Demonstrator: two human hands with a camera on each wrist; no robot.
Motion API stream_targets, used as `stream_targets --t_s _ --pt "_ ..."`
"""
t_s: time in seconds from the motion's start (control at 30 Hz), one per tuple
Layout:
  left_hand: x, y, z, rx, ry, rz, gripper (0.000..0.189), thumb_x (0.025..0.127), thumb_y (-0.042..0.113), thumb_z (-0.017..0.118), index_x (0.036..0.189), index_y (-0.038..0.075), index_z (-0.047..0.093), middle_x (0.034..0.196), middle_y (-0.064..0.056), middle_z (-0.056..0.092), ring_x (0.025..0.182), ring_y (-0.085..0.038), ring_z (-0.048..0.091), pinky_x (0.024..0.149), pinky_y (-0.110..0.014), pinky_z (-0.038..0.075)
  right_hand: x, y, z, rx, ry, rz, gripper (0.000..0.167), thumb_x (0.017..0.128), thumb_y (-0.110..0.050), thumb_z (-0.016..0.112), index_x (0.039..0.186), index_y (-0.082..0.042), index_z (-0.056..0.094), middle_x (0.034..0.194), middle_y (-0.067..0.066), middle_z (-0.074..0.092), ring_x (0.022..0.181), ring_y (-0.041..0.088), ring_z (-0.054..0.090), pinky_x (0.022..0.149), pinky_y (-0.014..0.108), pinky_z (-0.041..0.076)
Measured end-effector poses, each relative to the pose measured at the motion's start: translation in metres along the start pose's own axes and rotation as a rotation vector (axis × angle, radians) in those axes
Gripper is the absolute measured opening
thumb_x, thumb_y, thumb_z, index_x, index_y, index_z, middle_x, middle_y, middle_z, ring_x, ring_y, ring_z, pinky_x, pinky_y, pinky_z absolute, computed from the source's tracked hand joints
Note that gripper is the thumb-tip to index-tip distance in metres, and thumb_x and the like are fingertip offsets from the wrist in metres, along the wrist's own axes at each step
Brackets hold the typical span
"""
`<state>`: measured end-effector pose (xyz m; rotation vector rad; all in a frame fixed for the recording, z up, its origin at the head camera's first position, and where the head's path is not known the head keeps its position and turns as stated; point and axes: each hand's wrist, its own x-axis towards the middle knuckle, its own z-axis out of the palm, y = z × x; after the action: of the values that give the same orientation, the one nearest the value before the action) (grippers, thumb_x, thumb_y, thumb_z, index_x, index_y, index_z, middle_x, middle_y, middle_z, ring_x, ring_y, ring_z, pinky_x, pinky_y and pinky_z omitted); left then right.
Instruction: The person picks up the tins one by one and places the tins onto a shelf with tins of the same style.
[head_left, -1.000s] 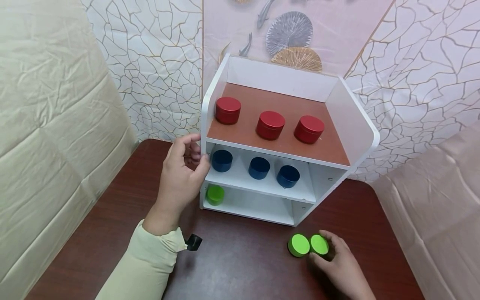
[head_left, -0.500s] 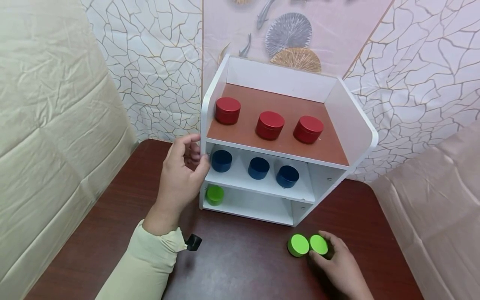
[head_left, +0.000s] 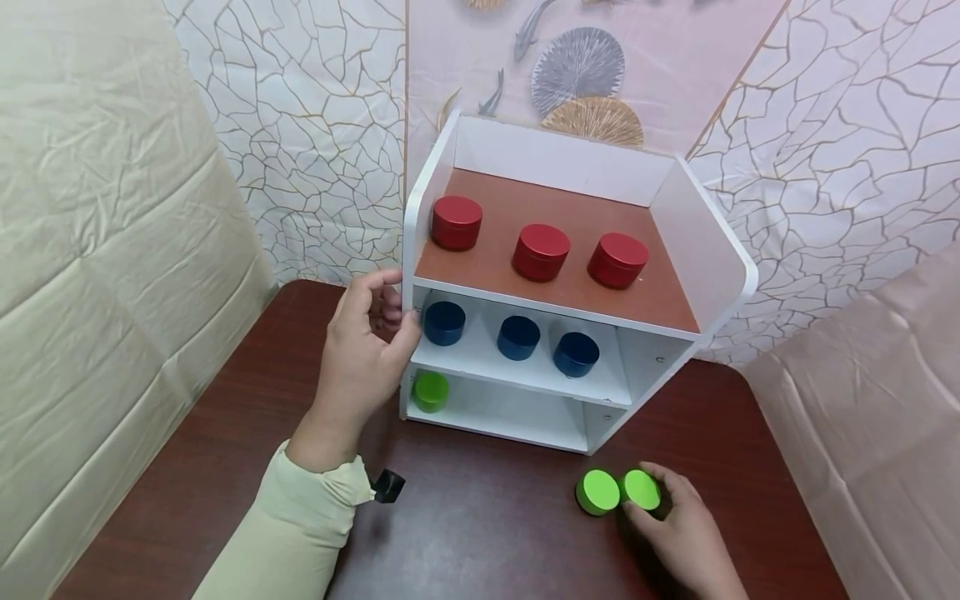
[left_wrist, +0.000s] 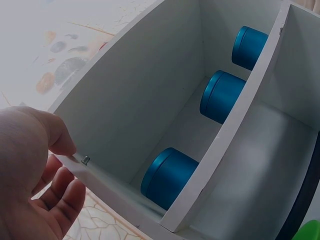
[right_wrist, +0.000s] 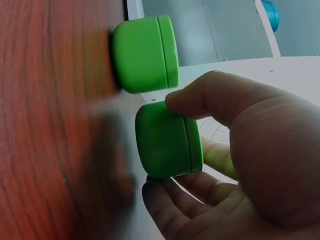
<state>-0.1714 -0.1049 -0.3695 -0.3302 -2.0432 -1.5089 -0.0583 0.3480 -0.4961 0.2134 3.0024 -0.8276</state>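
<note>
The right hand (head_left: 678, 529) is pinching a green tin (head_left: 640, 489) between thumb and fingers, beside a second green tin (head_left: 598, 492) before the shelf unit (head_left: 555, 307); the left hand (head_left: 363, 350) is gripping the unit's left edge (head_left: 409, 242), fingers curling.

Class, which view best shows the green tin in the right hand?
The right wrist view: the green tin close up, side and lid, in the right hand. The head view shows it smaller, from above; the left wrist, one unidentifiable green piece.
</note>
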Motion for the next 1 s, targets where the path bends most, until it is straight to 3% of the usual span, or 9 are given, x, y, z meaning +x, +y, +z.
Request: stream_targets --t_s 0.27,0.6,0.83,1.0 --pt "0.0 0.002 -0.001 0.003 -0.001 0.002 0.048 0.101 0.007 0.075 0.147 0.013 0.061 0.118 -0.009 0.064 0.102 -0.015 0.063 0.084 -0.019 0.058 0.0 -0.006 -0.004 0.03 0.016 0.03 0.075 0.1 -0.034 0.085 0.162 -0.007 0.054 0.154 0.022 0.059 0.137 0.037 0.06 0.108 0.056 0.05" --pt "0.0 0.001 0.0 0.003 -0.002 0.0 0.048 0.102 0.006 0.073 0.147 0.012 0.061 0.118 -0.009 0.064 0.102 -0.015 0.063 0.084 -0.019 0.057 -0.005 -0.013 -0.007 0.048 0.06 0.021 0.073 0.098 -0.03 0.087 0.161 -0.01 0.057 0.153 0.019 0.058 0.131 0.032 0.063 0.094 0.027 0.055" --pt "0.0 0.001 0.0 0.0 0.007 0.001 0.048 0.101 0.007 0.074 0.147 0.013 0.061 0.118 -0.009 0.064 0.101 -0.015 0.063 0.083 -0.018 0.058 -0.011 -0.022 -0.008 0.059 0.169 -0.087 0.07 0.091 -0.018 0.092 0.155 -0.011 0.064 0.141 0.012 0.065 0.113 0.008 0.058 0.087 0.008 0.051" --pt "0.0 0.001 0.0 -0.002 0.006 0.004 0.048 0.101 0.006 0.075 0.147 0.012 0.061 0.118 -0.01 0.064 0.101 -0.016 0.064 0.083 -0.018 0.057 -0.014 -0.03 -0.012 0.104 0.179 -0.122 0.07 0.09 -0.011 0.091 0.154 -0.01 0.063 0.138 0.013 0.064 0.108 -0.004 0.056 0.087 0.003 0.052"
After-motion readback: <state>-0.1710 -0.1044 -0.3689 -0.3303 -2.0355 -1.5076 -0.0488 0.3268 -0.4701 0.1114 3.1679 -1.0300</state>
